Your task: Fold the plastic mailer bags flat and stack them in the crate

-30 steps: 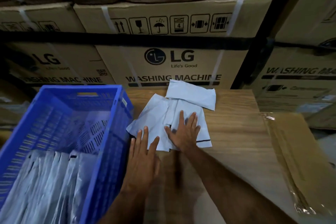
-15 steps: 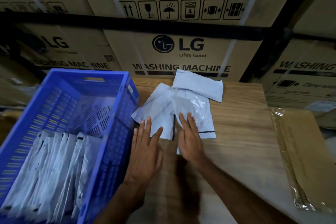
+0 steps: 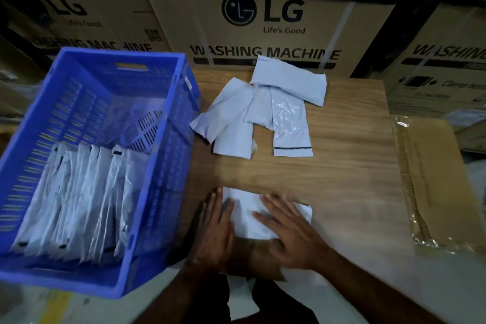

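Since the earlier frames, both hands had drawn back from the loose pile at the far side of the table to its near edge, bringing one white mailer bag (image 3: 265,214) with them. That bag lay flat on the wooden table (image 3: 349,173), directly in front of the person and well apart from the remaining mailer bags (image 3: 265,113).

The left hand (image 3: 214,234) rested on the bag's left edge, fingers straight and together, gripping nothing. The right hand (image 3: 289,234) lay palm-down on its middle and right part, fingers spread and straight, pressing rather than grasping. Motion blur softened both hands, so finer finger detail could not be told.

The bag's long axis ran left to right across the table; its far left corner pointed toward the blue crate (image 3: 163,192) and its right end stuck out past the right hand. The crate stood just beside the left hand, which made that hand the nearer one for any transfer. Inside it, folded bags (image 3: 79,197) stood on edge in a row filling the near half, leaning slightly.

Judging from this, the bag was being flattened for folding, and the fold would likely bring the free right end over toward the left before the bag went leftward into the crate.
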A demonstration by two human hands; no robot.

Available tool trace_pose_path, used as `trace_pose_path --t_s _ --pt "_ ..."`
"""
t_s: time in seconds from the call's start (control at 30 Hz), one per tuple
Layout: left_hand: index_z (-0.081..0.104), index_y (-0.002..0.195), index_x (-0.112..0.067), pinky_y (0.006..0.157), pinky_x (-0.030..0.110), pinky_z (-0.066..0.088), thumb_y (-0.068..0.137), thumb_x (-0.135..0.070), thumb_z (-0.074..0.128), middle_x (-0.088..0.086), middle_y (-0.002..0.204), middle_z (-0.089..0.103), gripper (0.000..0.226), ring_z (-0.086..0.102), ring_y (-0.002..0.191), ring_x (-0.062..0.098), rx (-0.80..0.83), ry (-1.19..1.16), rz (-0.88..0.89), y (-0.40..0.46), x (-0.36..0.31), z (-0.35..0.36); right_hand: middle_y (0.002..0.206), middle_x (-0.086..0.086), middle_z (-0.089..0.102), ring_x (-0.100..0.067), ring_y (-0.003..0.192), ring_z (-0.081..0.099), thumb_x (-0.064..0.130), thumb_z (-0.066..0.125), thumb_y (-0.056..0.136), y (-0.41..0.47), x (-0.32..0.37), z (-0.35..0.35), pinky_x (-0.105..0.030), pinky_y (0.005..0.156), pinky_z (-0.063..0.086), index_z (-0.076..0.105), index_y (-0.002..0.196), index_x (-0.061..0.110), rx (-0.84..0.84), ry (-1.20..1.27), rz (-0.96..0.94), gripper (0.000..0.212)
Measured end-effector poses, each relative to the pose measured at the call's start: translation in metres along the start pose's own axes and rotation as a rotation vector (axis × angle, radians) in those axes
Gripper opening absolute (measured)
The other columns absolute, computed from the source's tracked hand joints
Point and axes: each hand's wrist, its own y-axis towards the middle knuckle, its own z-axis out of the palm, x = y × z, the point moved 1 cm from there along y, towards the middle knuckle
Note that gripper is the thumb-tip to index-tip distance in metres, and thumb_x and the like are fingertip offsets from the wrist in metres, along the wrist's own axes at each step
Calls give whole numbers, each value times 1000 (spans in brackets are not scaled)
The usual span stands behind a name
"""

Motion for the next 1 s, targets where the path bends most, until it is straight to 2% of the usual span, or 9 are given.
trace_pose_path --t_s 0.1,0.2,0.27,0.37,0.5,0.7,0.8,0.9,1.0 --pt "35 159 -7 125 46 14 102 -30 37 23 168 21 62 17 157 35 22 -37 37 22 -16 8 169 -15 28 -31 158 22 34 52 96 11 11 12 -61 125 19 46 156 17 -172 -30 340 63" --pt "35 160 -11 126 45 11 103 -34 38 21 168 21 61 23 156 38 67 -45 100 46 -16 27 168 -19 29 -34 157 23 37 44 99 26 20 33 -63 122 24 46 156 15 -123 -72 506 62" --pt "32 161 -15 127 45 12 103 -37 39 18 169 22 63 26 155 36 74 -28 120 51 -10 38 169 -20 23 -34 159 18 39 42 100 26 20 46 -62 124 22 41 159 17 -92 -94 525 63" --pt "27 163 -18 127 43 8 102 -39 39 16 170 22 66 19 158 32 48 0 126 49 -7 44 171 -17 18 -32 160 11 40 42 99 24 16 53 -59 126 18 34 162 19 -59 -130 520 67" --pt "29 162 -16 126 46 11 102 -38 36 17 169 22 65 19 158 33 19 28 122 50 -10 48 171 -17 18 -32 160 10 40 39 101 26 12 56 -57 127 17 32 163 18 -37 -152 508 67" --pt "29 161 -13 127 46 5 102 -38 35 19 169 21 64 16 158 35 12 44 122 51 -10 50 173 -16 12 -30 161 4 39 41 104 27 9 60 -51 129 9 23 165 17 -8 -158 506 68" --pt "32 160 -11 126 49 11 102 -37 34 21 168 22 64 19 156 38 25 40 127 52 -13 50 173 -15 11 -30 161 4 39 38 105 28 8 59 -50 129 9 20 165 17 -12 -157 504 67" --pt "35 159 -9 125 51 14 103 -36 34 22 167 25 62 24 155 40 0 59 103 52 -16 47 172 -15 15 -29 161 8 39 34 106 27 11 52 -52 128 16 24 164 15 -40 -133 487 64" --pt "38 158 -6 127 52 11 104 -34 35 25 166 26 60 23 155 40 -65 23 132 49 -34 47 170 -16 23 -28 160 14 35 35 105 10 7 37 -53 129 13 34 161 12 -184 -78 547 61"
